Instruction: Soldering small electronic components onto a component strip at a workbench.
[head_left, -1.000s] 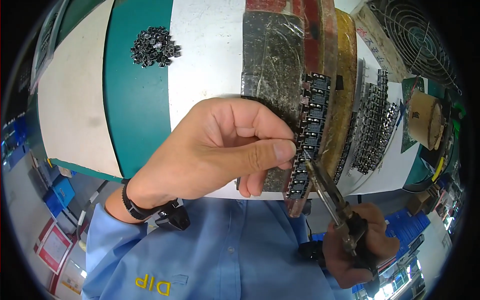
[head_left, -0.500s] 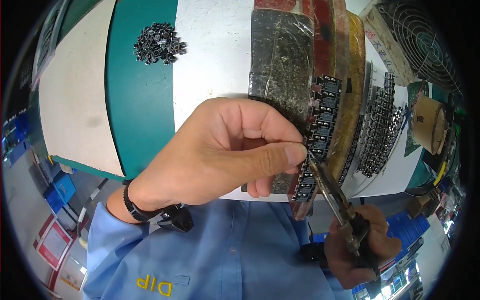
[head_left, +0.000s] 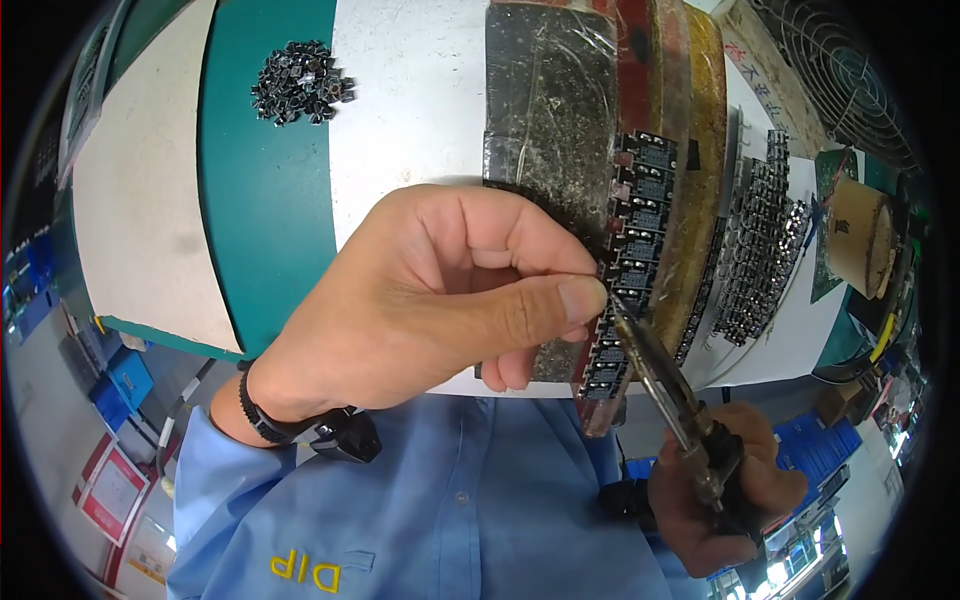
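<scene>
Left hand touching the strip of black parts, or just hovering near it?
Touching. The head view shows the left hand with thumb tip and fingertips pressed against the edge of the strip of black parts, no gap between them, just above the pliers.

Far back on the green mat (head_left: 265, 190), a loose heap of small black parts (head_left: 300, 82). Right of the mat, a white table (head_left: 410, 110). At right, rows of black parts (head_left: 760, 250) lying on the white surface, a brown roll (head_left: 858, 235) just beyond them, a fan grille (head_left: 835, 70) at the top corner. Blue bins (head_left: 120, 375) low at left.
</scene>
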